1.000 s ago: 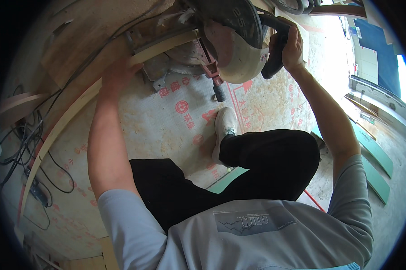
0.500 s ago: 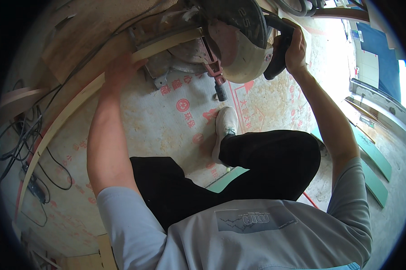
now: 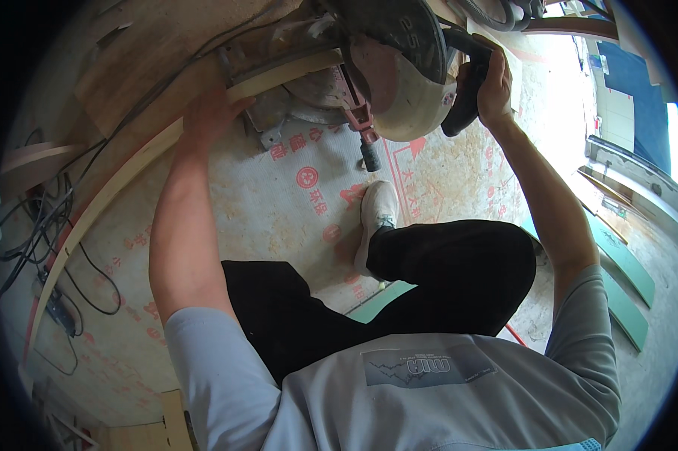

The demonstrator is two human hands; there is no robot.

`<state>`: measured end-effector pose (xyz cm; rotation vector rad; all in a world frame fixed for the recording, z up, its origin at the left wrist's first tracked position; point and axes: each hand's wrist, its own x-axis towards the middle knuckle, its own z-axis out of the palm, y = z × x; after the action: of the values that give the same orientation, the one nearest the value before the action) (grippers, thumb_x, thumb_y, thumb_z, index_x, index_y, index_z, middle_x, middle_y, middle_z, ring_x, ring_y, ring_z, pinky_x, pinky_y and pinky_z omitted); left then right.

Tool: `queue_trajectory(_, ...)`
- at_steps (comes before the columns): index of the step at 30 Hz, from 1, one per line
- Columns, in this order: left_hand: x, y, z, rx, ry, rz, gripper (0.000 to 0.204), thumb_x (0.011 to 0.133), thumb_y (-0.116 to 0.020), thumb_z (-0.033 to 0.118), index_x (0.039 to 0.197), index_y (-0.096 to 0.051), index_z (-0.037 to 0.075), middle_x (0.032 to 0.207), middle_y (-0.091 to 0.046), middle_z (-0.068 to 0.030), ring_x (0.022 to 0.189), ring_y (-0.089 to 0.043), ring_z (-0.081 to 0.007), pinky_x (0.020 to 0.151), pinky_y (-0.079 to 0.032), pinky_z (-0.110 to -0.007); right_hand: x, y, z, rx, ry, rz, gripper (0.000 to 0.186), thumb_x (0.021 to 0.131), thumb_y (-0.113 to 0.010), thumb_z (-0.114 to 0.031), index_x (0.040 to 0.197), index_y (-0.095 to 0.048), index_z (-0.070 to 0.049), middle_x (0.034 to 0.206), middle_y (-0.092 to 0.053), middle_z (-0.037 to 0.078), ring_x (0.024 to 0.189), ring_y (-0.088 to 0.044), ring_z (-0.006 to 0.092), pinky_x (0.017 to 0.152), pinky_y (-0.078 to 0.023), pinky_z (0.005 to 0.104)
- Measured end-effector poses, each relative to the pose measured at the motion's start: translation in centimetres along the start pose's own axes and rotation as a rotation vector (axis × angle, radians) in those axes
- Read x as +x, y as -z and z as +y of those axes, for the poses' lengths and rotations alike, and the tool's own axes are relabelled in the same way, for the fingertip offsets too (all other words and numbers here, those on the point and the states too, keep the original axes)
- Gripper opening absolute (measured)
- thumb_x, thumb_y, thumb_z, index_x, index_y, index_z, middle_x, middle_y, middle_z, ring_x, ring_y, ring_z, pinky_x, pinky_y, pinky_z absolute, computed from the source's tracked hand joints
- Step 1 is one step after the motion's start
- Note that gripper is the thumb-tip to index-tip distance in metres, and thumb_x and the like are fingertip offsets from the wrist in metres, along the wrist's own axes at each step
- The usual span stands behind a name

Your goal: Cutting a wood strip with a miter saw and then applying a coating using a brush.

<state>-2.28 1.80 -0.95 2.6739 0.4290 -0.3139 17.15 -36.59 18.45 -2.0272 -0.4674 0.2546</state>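
A miter saw [image 3: 410,86] with a dark round housing and a pale blade guard stands on the floor at the top middle. My right hand [image 3: 495,89] is wrapped round its black D-shaped handle [image 3: 470,83]. A long, pale wooden strip [image 3: 140,158] curves in from the left edge and lies on the saw base against the fence, its end beside the blade guard. My left hand [image 3: 211,114] is closed over this strip just left of the saw base, fingers toward the saw. The guard hides the blade's lower edge.
Tangled black cables [image 3: 42,225] and a dark power tool [image 3: 57,312] lie at the left. Printed protective sheeting [image 3: 279,210] covers the floor. Green boards [image 3: 617,259] lie at the right, and a grey hose [image 3: 493,11] is at the top. My shoe [image 3: 379,207] stands before the saw.
My left hand has shifted slightly right toward the saw, and the strip's end sits a little farther right. My right hand stays on the handle, and the saw head looks unchanged.
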Motion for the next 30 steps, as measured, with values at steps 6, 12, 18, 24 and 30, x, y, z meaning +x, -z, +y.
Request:
queue_trajectory(6, -0.1, 0.0, -0.1, -0.062, -0.017, 0.084, 0.071, 0.085, -0.064, 0.067, 0.111, -0.064, 0.001, 0.106, -0.07, -0.0239, 0.104, -0.067, -0.0411, 0.089, -0.052, -0.051, 0.0, -0.3, -0.1, 0.025, -0.035, 0.01, 0.052, 0.109, -0.025, -0.046, 0.137, -0.047, -0.007, 0.07, -0.061, 0.01, 0.054, -0.06, 0.017, 0.054, -0.051, 0.0312)
queue_trajectory(12, 0.3, 0.5, 0.6, -0.018, 0.042, -0.08, 0.072, 0.088, -0.063, 0.064, 0.126, -0.058, 0.003, 0.116, -0.068, -0.0243, 0.111, -0.064, -0.0411, 0.094, -0.05, -0.05, 0.0, -0.1, -0.2, 0.004, -0.032, 0.015, 0.052, 0.109, -0.024, -0.044, 0.137, -0.046, -0.007, 0.069, -0.06, 0.01, 0.054, -0.059, 0.0171, 0.054, -0.051, 0.0309)
queue_trajectory(18, 0.3, -0.5, 0.0, -0.057, -0.025, 0.049, 0.074, 0.084, -0.065, 0.067, 0.117, -0.06, 0.001, 0.107, -0.07, -0.025, 0.105, -0.067, -0.0413, 0.09, -0.052, -0.051, 0.3, -0.1, -0.7, 0.006, -0.025, 0.003, 0.051, 0.109, -0.024, -0.045, 0.135, -0.047, -0.007, 0.069, -0.06, 0.01, 0.053, -0.059, 0.0172, 0.053, -0.051, 0.0309)
queue_trajectory(24, 0.4, 0.1, 0.8, -0.07, -0.001, 0.013, 0.076, 0.085, -0.064, 0.066, 0.127, -0.056, 0.003, 0.112, -0.069, -0.0255, 0.109, -0.065, -0.0411, 0.093, -0.051, -0.051, 4.3, 1.6, -3.6, -0.054, -0.116, -0.006, 0.051, 0.109, -0.028, -0.046, 0.129, -0.058, -0.01, 0.071, -0.062, 0.007, 0.055, -0.059, 0.0153, 0.054, -0.052, 0.0301)
queue_trajectory(30, -0.7, 1.1, -1.4, -0.09, -0.032, -0.067, 0.074, 0.087, -0.063, 0.063, 0.134, -0.055, 0.006, 0.118, -0.068, -0.0231, 0.112, -0.064, -0.0401, 0.095, -0.05, -0.049, 8.3, 0.1, -9.1, -0.086, -0.35, 0.072, 0.054, 0.104, -0.038, -0.053, 0.104, -0.065, -0.006, 0.065, -0.057, 0.006, 0.046, -0.054, 0.0171, 0.044, -0.049, 0.0332)
